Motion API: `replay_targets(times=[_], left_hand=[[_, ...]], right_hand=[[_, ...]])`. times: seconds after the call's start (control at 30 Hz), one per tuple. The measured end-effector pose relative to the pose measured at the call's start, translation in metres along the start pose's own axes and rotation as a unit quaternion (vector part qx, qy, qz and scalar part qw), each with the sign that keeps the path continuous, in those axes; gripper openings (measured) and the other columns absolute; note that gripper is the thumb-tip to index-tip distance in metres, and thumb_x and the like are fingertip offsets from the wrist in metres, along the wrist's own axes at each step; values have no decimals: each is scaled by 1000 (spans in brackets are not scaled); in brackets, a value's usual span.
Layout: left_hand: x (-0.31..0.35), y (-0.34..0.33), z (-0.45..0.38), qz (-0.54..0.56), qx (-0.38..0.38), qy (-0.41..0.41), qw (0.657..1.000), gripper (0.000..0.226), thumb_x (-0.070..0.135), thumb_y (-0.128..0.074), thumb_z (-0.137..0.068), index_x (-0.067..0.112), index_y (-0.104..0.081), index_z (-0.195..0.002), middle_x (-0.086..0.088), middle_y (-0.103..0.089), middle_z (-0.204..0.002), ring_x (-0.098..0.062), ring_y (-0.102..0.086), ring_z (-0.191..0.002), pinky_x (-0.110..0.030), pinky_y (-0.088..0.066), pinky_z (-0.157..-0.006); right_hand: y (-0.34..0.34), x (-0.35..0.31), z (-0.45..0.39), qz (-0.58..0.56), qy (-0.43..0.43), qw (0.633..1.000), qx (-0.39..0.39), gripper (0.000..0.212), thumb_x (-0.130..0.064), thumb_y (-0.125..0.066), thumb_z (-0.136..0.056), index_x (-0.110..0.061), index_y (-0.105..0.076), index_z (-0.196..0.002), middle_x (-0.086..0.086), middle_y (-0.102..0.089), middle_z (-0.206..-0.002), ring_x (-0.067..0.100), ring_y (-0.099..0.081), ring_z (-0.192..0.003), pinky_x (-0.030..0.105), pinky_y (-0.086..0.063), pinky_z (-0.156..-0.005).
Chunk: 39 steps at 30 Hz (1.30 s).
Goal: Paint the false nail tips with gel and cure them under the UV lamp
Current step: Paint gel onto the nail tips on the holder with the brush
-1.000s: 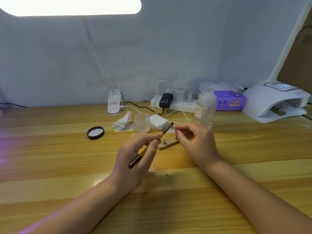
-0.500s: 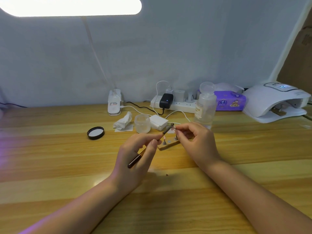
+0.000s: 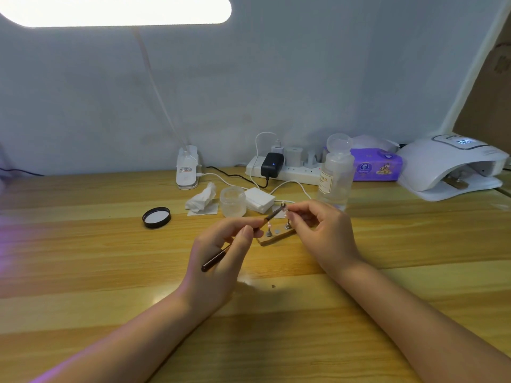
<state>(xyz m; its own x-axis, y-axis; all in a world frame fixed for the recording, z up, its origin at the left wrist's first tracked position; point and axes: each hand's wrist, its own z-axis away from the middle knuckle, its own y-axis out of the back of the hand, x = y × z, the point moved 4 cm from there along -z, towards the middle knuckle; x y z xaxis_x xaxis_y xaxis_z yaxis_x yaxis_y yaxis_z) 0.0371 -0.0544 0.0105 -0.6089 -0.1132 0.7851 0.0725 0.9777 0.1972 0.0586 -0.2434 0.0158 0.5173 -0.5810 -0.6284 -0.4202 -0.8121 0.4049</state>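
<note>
Wooden desk (image 3: 83,258) with the UV lamp (image 3: 453,167) at its far right, a small wooden stand (image 3: 276,236) at centre. Right hand (image 3: 323,233), raised above the stand, fingers pinching a nail tip (image 3: 285,209); left hand (image 3: 221,252), fingers curled round a brush (image 3: 243,239) whose bristle end meets the tip. Compared with a second ago, both hands sit almost unmoved: painting appears to be under way, curing not yet begun.

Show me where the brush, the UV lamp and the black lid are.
brush (image 3: 221,258), head view, on the dark handle below the left hand.
UV lamp (image 3: 442,158), head view, on its white dome.
black lid (image 3: 156,217), head view, on its pale inside.
</note>
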Motion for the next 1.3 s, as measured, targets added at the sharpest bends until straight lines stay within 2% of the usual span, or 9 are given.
replay_targets(times=[0.13, 0.33, 0.5, 0.6, 0.7, 0.77, 1.0, 1.2, 1.3], left_hand=[[-1, 1, 1, 47, 7, 6, 999, 24, 29, -52, -91, 21, -73, -101, -2, -74, -89, -20, -69, -89, -28, -52, -79], [0, -1, 0, 9, 2, 4, 1000, 21, 24, -56, -98, 26, -67, -116, 11, -73, -102, -7, -67, -99, -16, -50, -80], [-2, -1, 1, -5, -5, 7, 1000, 23, 31, -53, -93, 23, -71, -104, 5, -74, -91, -19, -69, -95, -29, -51, -82], [-1, 1, 1, 4, 12, 3, 1000, 23, 32, -51, -93, 25, -71, -104, 7, -74, -91, -15, -69, -94, -24, -50, -81], [-1, 0, 1, 1, 11, -2, 1000, 20, 27, -55, -98, 27, -68, -114, 12, -74, -99, -8, -68, -99, -17, -50, -80], [-2, -2, 0, -8, 1, -2, 1000, 23, 25, -56, -99, 25, -67, -118, 12, -73, -103, -10, -67, -103, -15, -49, -82], [-1, 1, 2, -7, -1, 4, 1000, 24, 33, -52, -92, 27, -72, -103, 7, -73, -90, -18, -67, -95, -22, -48, -82], [-2, -1, 1, -6, 0, 11, 1000, 24, 27, -55, -98, 23, -68, -117, 9, -73, -103, -15, -67, -106, -20, -50, -86], [0, -1, 1, -15, -13, 3, 1000, 28, 33, -53, -94, 22, -70, -113, 8, -73, -99, -21, -66, -103, -23, -49, -86]], right_hand=[[0, 2, 0, -9, -12, 1000, -1, 15, -6, -67, -86, -9, -71, -99, 1, -70, -82, 9, -66, -76, 19, -55, -69], [-1, 1, 0, -7, 2, 1000, 2, 13, -6, -68, -85, -9, -72, -97, 1, -70, -81, 9, -65, -75, 16, -53, -68], [-1, 4, 0, -12, -12, 1000, 3, 13, -6, -68, -85, -10, -71, -97, 1, -70, -80, 9, -66, -75, 21, -55, -69], [-1, 4, 0, -16, -13, 1000, 5, 12, -7, -68, -85, -10, -72, -96, 1, -70, -80, 8, -66, -74, 20, -55, -69], [-2, 4, 0, -13, -11, 1000, -1, 13, -7, -68, -85, -11, -72, -96, 1, -70, -81, 9, -65, -75, 21, -55, -69], [-3, 4, 0, -12, -11, 1000, -2, 13, -7, -68, -85, -11, -72, -97, 1, -70, -82, 9, -65, -75, 22, -55, -69], [-2, 8, 0, -8, -24, 1000, 2, 13, -7, -67, -85, -11, -71, -97, 2, -70, -81, 12, -66, -75, 28, -56, -69], [-3, 4, 1, 0, -3, 1000, -1, 11, -6, -68, -85, -8, -72, -94, 2, -69, -80, 11, -64, -73, 25, -54, -67], [-4, 5, 1, -5, -14, 1000, -2, 11, -5, -68, -85, -10, -71, -94, 1, -69, -80, 10, -65, -74, 24, -55, -68]])
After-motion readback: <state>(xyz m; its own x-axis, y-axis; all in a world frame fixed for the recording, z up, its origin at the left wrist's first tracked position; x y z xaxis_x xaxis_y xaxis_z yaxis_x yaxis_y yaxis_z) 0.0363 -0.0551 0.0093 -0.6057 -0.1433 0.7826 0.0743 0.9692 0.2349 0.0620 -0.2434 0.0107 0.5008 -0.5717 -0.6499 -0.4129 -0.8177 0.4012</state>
